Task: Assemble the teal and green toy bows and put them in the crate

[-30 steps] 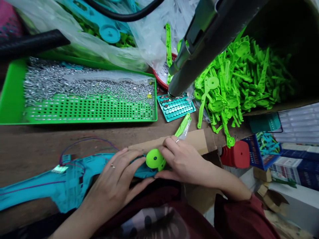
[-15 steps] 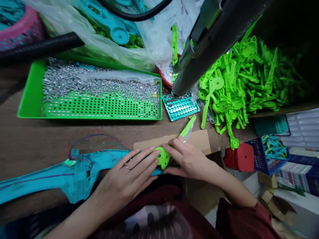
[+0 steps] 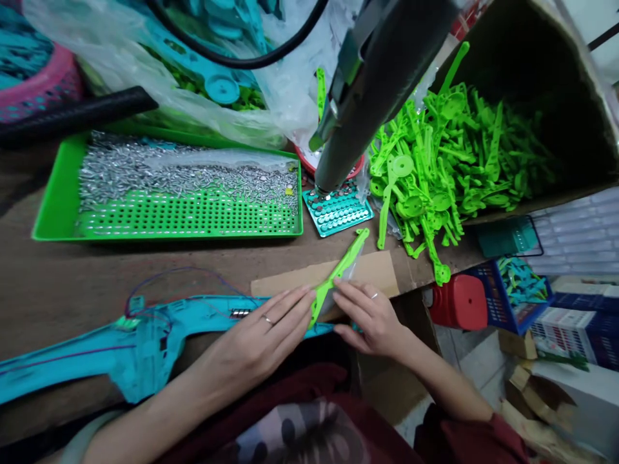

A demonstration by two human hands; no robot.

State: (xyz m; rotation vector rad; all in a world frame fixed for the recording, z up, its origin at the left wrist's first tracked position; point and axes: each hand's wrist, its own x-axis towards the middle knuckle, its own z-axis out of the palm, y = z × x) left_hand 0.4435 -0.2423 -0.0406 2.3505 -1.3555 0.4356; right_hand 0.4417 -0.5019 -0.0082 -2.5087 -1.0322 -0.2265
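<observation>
A long teal plastic shell [image 3: 145, 335] with thin coloured wires lies along the near edge of the wooden bench. My left hand [image 3: 261, 335] rests on its right end with fingers stretched flat. A lime-green plastic arm [image 3: 338, 274] stands on edge between my hands, angled up to the right over a cardboard strip [image 3: 382, 270]. My right hand [image 3: 370, 316] pinches the green arm near its lower end, fingers together.
A green perforated tray [image 3: 58, 206] heaped with small metal screws sits at the back left. A small teal tray [image 3: 338, 209] of discs lies under a hanging grey tool [image 3: 358, 109]. A cardboard box [image 3: 532, 77] spills green arms. Plastic bags and a pink basket [image 3: 43, 77] stand behind.
The green part has turned from lying with its round disc facing up to standing on edge. My left fingers slid right along the teal shell up to it.
</observation>
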